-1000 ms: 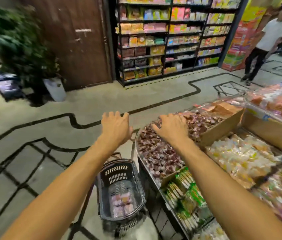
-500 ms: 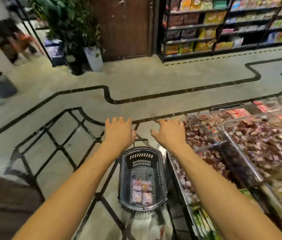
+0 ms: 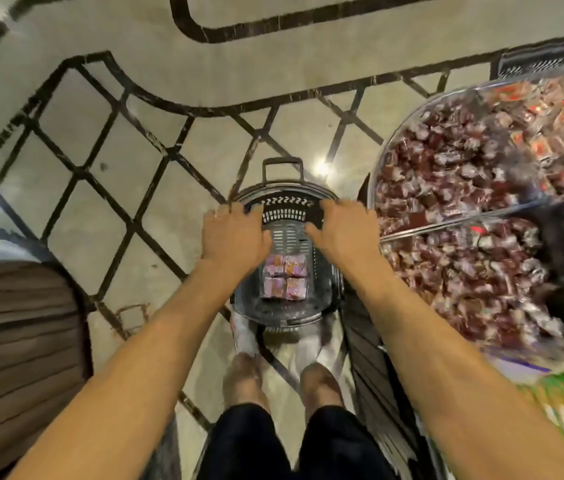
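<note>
Over the far rim of the basket (image 3: 285, 204) on the floor, our left hand (image 3: 235, 237) and right hand (image 3: 342, 233) spread released fingers (image 3: 225, 212), grasping nothing; whether they touch the rim, we cannot tell. Half a second ago they hovered beyond it, higher.

The left hand (image 3: 235, 237) and right hand (image 3: 342, 233) now hover over the far end of the basket (image 3: 287, 313) instead of beyond it.

basket (image 3: 284, 311) | dark grey plastic | upright on floor (image 3: 169, 143) | holds pink packets (image 3: 284, 277)
</note>
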A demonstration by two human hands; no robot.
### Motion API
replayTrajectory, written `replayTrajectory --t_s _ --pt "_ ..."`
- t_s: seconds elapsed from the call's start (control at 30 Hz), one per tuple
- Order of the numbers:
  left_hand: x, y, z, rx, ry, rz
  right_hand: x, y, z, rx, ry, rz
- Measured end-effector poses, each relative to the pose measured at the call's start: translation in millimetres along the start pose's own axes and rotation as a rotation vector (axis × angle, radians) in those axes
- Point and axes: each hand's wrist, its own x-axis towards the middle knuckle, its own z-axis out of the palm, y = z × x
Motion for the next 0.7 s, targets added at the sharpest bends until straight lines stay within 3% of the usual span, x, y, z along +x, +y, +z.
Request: replayTrajectory --t_s 0.3,0.7 --pt "102.5 -3.3 205.4 0.019 -0.207 0.097 73.4 18.9 205.6 0.028 -0.215 0.193" --pt "193.8 11.0 435.2 -0.164 -0.55 0.003 131.8 20.5 450.3 0.059 -0.479 0.336"
